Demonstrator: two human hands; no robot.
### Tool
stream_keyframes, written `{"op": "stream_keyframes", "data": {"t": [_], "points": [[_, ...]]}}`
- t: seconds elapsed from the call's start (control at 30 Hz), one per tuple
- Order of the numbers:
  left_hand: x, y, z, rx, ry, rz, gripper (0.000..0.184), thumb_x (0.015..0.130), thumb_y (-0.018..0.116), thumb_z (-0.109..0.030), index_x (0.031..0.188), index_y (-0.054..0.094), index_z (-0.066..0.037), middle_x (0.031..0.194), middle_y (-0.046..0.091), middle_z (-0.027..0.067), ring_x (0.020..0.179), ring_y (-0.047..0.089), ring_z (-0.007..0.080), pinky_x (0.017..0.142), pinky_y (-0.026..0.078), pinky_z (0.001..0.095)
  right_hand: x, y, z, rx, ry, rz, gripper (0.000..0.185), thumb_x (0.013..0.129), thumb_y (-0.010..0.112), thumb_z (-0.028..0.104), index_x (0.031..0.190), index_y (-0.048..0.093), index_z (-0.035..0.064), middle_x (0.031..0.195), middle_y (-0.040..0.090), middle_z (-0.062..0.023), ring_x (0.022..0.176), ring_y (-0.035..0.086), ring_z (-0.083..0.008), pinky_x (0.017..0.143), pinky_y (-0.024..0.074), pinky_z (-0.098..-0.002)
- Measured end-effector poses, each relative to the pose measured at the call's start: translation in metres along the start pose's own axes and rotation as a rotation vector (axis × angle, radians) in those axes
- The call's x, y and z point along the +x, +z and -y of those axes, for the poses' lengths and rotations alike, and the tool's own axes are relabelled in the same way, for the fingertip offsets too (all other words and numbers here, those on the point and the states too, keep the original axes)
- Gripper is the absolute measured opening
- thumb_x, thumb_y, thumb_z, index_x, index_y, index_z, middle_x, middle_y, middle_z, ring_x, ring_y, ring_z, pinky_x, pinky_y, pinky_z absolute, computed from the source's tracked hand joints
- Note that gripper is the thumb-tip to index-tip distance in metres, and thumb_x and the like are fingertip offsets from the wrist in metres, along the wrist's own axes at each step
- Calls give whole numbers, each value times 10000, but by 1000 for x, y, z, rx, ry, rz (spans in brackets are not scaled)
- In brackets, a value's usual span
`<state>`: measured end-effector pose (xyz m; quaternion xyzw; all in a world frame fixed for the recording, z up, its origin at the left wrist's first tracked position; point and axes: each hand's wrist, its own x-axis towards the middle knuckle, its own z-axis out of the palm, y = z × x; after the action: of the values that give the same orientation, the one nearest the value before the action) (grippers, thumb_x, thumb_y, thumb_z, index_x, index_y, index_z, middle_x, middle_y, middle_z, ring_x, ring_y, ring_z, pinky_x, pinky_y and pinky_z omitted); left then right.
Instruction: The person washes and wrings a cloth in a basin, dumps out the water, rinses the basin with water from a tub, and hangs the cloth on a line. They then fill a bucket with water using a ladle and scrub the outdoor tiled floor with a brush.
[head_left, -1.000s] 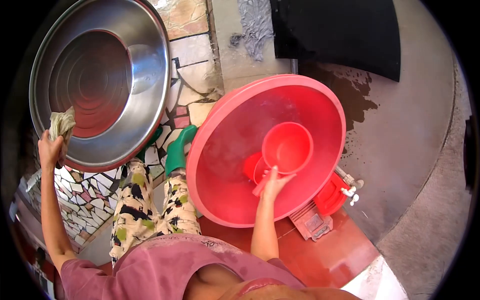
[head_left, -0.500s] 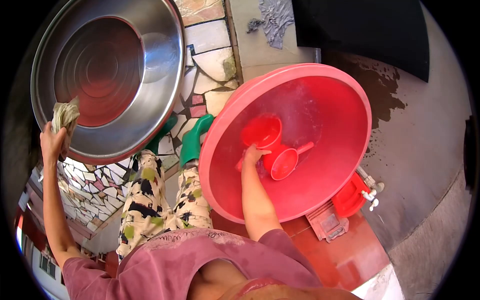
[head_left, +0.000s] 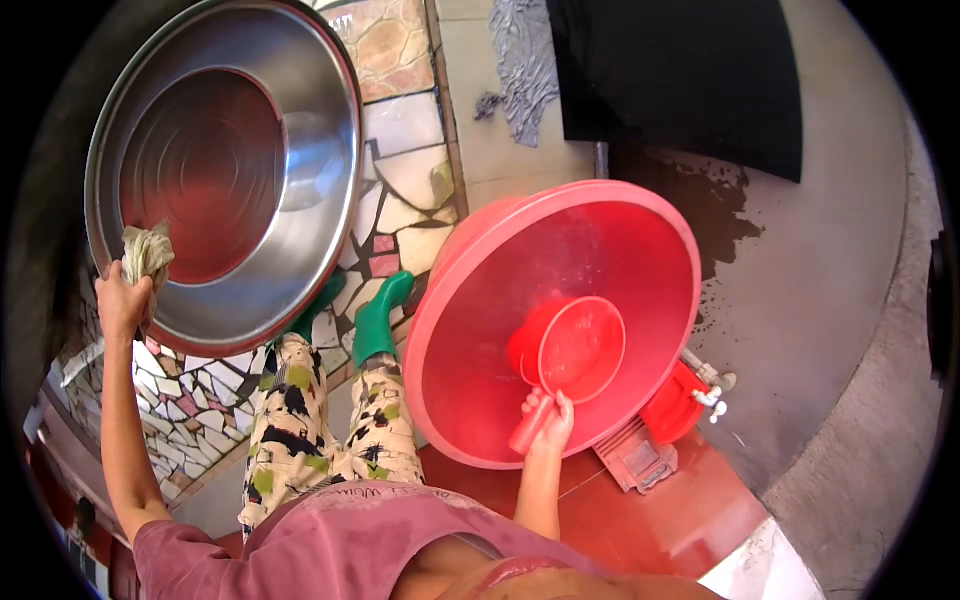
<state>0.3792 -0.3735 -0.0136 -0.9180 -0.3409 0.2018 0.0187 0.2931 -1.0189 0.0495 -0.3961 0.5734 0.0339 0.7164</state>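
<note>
The only writing we find is a line of faded lettering (head_left: 400, 491) across the chest of our mauve shirt (head_left: 330, 535), turned away from us and too worn to read. We make out no brand or label on the tub or the basin.

Our right hand (head_left: 549, 423), low and right of center, is closed around the handle of a red dipper (head_left: 583, 348). The dipper's round bowl lies over the inside of the large pink-red tub (head_left: 480, 370), partly covering another red vessel (head_left: 525, 352). At the left of the frame, our left hand (head_left: 124, 300) grips a crumpled pale cloth (head_left: 148, 252) against the near edge of the wide metal basin (head_left: 322, 125), which fills the upper left.

Under us, broken-tile paving (head_left: 200, 400) in white and pink runs along the left and middle, giving way to smooth red flooring (head_left: 640, 520) at lower center. Gray concrete (head_left: 830, 300) spreads over the right, with a dark wet patch (head_left: 690, 200) below a black panel (head_left: 690, 80) at upper right. A wrinkled gray cloth (head_left: 525, 70) lies beside that panel. Green boots (head_left: 376, 325) stand between basin and tub, and a white tap (head_left: 710, 400) shows right of the tub.
</note>
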Motion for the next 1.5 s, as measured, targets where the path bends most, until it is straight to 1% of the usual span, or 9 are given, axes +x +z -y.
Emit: {"op": "stream_keyframes", "data": {"t": [0.27,0.43,0.6,0.73,1.03,1.27,1.37,1.43,1.5], "points": [[-14,-29,5,-196,-39,-19,493,612,609,-243,1052,552,-28,1029,490,252,859,567,403,778,477,434,-52,116,130,-780,-437,-32,421,876,514,92,1244,310,82,725,562,-139,533,564,-210,433,490,-303],[-23,-45,3,-255,-87,-21,462,600,618,-226,1017,560,-35,1052,492,224,911,553,385,784,475,424,-37,332,223,-986,-959,-43,935,846,573,87,1407,-171,155,999,543,-170,538,518,-161,476,450,-301],[-24,-49,-4,-233,-62,7,450,603,623,-230,1004,574,-32,1057,506,214,957,541,366,808,468,406,7,422,345,-630,-1635,-334,853,844,579,95,1409,-57,35,964,561,-158,600,557,-185,508,479,-288],[-25,-52,-8,-274,-68,-8,433,600,628,-247,970,582,-28,1062,513,220,924,558,370,820,464,406,-43,383,360,-489,-1170,43,324,889,553,219,1108,440,8,827,575,-123,621,561,-215,521,489,-297],[-30,-62,-29,-218,-57,-33,410,603,608,-236,951,564,-24,992,497,224,848,568,394,770,478,430,10,135,150,6,-169,234,465,888,466,432,906,521,-29,696,544,-92,598,525,-197,522,462,-312],[-29,-47,-41,-104,-68,-47,485,611,594,-251,1044,563,-34,1023,488,240,863,572,383,752,487,423,120,3,-64,-225,364,-75,261,873,506,301,871,455,45,673,557,-111,514,524,-213,449,466,-314],[-28,-43,-45,-58,-67,-37,548,598,595,-269,1095,561,-41,1045,492,239,875,577,382,762,489,416,134,0,-108,-367,297,-151,384,863,530,220,1170,392,36,690,561,-117,495,518,-210,435,460,-316],[-28,-42,-48,-37,-88,-32,594,588,593,-278,1130,553,-40,1062,495,245,885,579,388,779,487,411,142,2,-132,-647,135,-479,840,844,523,103,1403,-104,104,831,588,-173,663,595,-258,554,513,-383],[-24,-35,-47,-14,-80,-41,600,591,592,-279,1138,549,-36,1069,494,252,890,577,390,786,485,409,161,6,-153,-681,88,-520,890,839,493,87,1360,-226,140,934,573,-198,761,589,-287,647,504,-438]]}}
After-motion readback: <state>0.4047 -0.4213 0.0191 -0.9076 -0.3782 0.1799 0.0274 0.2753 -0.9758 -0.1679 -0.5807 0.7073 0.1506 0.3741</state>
